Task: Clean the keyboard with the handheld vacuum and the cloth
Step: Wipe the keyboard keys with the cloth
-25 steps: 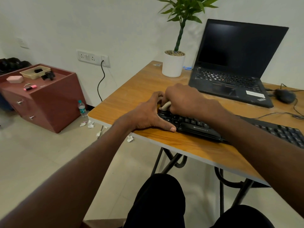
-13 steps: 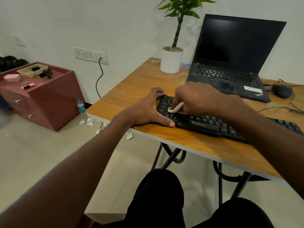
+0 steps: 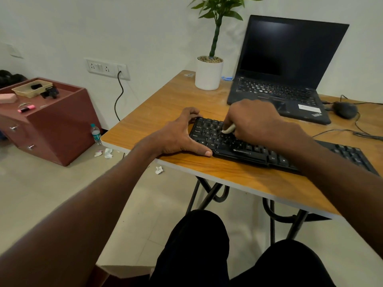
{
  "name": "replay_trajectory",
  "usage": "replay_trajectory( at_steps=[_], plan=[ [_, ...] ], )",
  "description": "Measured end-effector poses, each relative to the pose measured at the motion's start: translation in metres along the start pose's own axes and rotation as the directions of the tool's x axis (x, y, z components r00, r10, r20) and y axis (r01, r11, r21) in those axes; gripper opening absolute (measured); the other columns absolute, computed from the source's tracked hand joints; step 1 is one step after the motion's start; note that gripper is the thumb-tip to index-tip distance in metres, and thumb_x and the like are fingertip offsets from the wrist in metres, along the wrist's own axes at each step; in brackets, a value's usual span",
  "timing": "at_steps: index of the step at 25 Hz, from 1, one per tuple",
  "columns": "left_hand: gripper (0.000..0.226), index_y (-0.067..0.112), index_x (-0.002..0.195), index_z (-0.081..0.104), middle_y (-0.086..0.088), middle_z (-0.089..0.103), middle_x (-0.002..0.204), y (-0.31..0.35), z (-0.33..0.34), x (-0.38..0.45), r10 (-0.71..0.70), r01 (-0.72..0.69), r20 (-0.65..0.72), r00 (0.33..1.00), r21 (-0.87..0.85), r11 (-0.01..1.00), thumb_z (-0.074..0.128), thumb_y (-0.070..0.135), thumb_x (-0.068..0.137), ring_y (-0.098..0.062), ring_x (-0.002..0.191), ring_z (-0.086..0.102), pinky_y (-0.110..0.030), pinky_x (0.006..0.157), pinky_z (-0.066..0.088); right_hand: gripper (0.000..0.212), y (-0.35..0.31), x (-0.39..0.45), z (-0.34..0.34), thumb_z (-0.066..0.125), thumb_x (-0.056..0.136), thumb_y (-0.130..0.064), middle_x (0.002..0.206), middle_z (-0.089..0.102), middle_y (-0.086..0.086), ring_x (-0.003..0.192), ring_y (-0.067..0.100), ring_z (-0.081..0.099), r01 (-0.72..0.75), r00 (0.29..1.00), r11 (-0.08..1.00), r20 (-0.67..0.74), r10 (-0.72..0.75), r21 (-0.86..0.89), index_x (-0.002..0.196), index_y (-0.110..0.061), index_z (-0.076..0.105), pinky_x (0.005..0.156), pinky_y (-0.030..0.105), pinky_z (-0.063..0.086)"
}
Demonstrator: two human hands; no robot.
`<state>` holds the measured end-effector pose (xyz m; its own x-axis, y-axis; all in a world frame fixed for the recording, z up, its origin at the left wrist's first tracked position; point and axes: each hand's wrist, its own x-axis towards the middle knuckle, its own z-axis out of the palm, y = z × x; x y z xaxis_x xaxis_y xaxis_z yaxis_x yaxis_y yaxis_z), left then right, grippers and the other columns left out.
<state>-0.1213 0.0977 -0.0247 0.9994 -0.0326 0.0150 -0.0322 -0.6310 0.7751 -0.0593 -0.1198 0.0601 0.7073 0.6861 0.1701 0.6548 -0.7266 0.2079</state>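
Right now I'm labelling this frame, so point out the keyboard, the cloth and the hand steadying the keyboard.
keyboard (image 3: 244,152): head view, front edge by the logo.
cloth (image 3: 229,129): head view, pale end showing under the fingers.
left hand (image 3: 178,135): head view, back of the hand.

The one camera sits on my head, looking forward and down over my arms at the near corner of the table (image 3: 170,104), with my knees at the bottom edge and the wall beyond.
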Motion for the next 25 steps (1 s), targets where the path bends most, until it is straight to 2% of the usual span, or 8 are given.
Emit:
replay_trajectory(
  at_steps=[4, 6, 10, 12, 15, 19, 21, 25],
  plan=[
    [0.133, 0.038, 0.155, 0.021, 0.012, 0.036, 0.161, 0.002, 0.000, -0.001, 0.010, -0.010, 0.008, 1.000, 0.001, 1.000, 0.100, 0.062, 0.052, -0.009, 0.146, 0.035, -0.034, 0.121, 0.034, 0.034, -0.033, 0.007, 0.012, 0.072, 0.090, -0.020, 0.105, 0.062, -0.004, 0.097, 0.023, 0.062, 0.069, 0.983, 0.979, -0.183, -0.034, 0.190, 0.121, -0.035, 0.074, 0.068, 0.037, 0.048],
    [0.133, 0.037, 0.156, 0.020, 0.010, 0.034, 0.163, 0.001, -0.001, -0.001, 0.011, -0.011, 0.010, 1.000, -0.014, 1.000, 0.099, 0.061, 0.052, -0.008, 0.146, 0.033, -0.031, 0.119, 0.033, 0.034, -0.031, 0.002, 0.017, 0.071, 0.090, -0.019, 0.110, 0.061, -0.002, 0.102, 0.023, 0.061, 0.121, 0.985, 0.983, -0.142, -0.101, 0.138, 0.122, -0.032, 0.074, 0.070, 0.039, 0.051],
    [0.131, 0.037, 0.153, 0.022, 0.015, 0.036, 0.155, 0.000, -0.001, 0.000, 0.014, -0.014, 0.014, 1.000, -0.023, 1.000, 0.100, 0.059, 0.051, -0.008, 0.143, 0.038, -0.030, 0.118, 0.037, 0.024, -0.006, 0.002, 0.001, 0.073, 0.090, -0.021, 0.107, 0.066, -0.003, 0.102, 0.024, 0.063, 0.040, 0.999, 0.999, -0.020, -0.040, 0.026, 0.107, -0.038, 0.076, 0.062, 0.035, 0.043],
    [0.131, 0.037, 0.154, 0.022, 0.011, 0.036, 0.159, 0.000, -0.001, 0.000, 0.019, -0.019, 0.010, 1.000, -0.019, 1.000, 0.100, 0.059, 0.052, -0.009, 0.145, 0.036, -0.032, 0.120, 0.035, 0.018, -0.018, 0.009, -0.003, 0.073, 0.090, -0.024, 0.107, 0.065, -0.002, 0.102, 0.024, 0.063, 0.053, 0.996, 0.998, -0.077, -0.050, 0.043, 0.103, -0.037, 0.078, 0.067, 0.038, 0.047],
    [0.136, 0.036, 0.157, 0.020, 0.006, 0.032, 0.165, 0.000, -0.001, -0.001, 0.020, -0.020, 0.006, 1.000, -0.011, 1.000, 0.099, 0.063, 0.050, -0.012, 0.149, 0.031, -0.036, 0.122, 0.032, 0.027, -0.033, 0.009, 0.010, 0.073, 0.090, -0.022, 0.109, 0.064, -0.002, 0.101, 0.022, 0.061, 0.091, 0.988, 0.988, -0.133, -0.073, 0.128, 0.114, -0.033, 0.075, 0.066, 0.034, 0.044],
    [0.135, 0.038, 0.154, 0.022, 0.010, 0.035, 0.160, 0.000, 0.000, 0.000, 0.023, -0.022, 0.013, 1.000, -0.016, 1.000, 0.099, 0.066, 0.047, -0.011, 0.146, 0.035, -0.034, 0.121, 0.035, 0.032, -0.003, -0.011, 0.003, 0.072, 0.092, -0.023, 0.100, 0.064, -0.009, 0.086, 0.017, 0.060, 0.063, 0.997, 0.993, 0.037, -0.066, 0.099, 0.115, -0.046, 0.074, 0.052, 0.027, 0.034],
    [0.131, 0.038, 0.152, 0.023, 0.013, 0.037, 0.155, -0.001, 0.000, 0.000, 0.020, -0.019, 0.013, 1.000, -0.015, 1.000, 0.100, 0.063, 0.049, -0.009, 0.143, 0.038, -0.032, 0.119, 0.037, 0.029, 0.002, -0.010, -0.005, 0.072, 0.091, -0.025, 0.102, 0.068, -0.007, 0.085, 0.019, 0.062, 0.056, 0.996, 0.995, 0.067, -0.062, 0.085, 0.111, -0.046, 0.075, 0.054, 0.029, 0.041],
    [0.134, 0.037, 0.154, 0.023, 0.012, 0.036, 0.157, 0.001, -0.001, -0.002, 0.027, -0.027, 0.000, 1.000, -0.014, 1.000, 0.099, 0.067, 0.047, -0.008, 0.145, 0.035, -0.030, 0.119, 0.033, 0.028, -0.027, 0.000, 0.008, 0.076, 0.089, -0.027, 0.100, 0.061, -0.009, 0.092, 0.020, 0.063, 0.106, 0.983, 0.974, -0.169, -0.072, 0.199, 0.113, -0.041, 0.076, 0.065, 0.035, 0.048]
  ],
)
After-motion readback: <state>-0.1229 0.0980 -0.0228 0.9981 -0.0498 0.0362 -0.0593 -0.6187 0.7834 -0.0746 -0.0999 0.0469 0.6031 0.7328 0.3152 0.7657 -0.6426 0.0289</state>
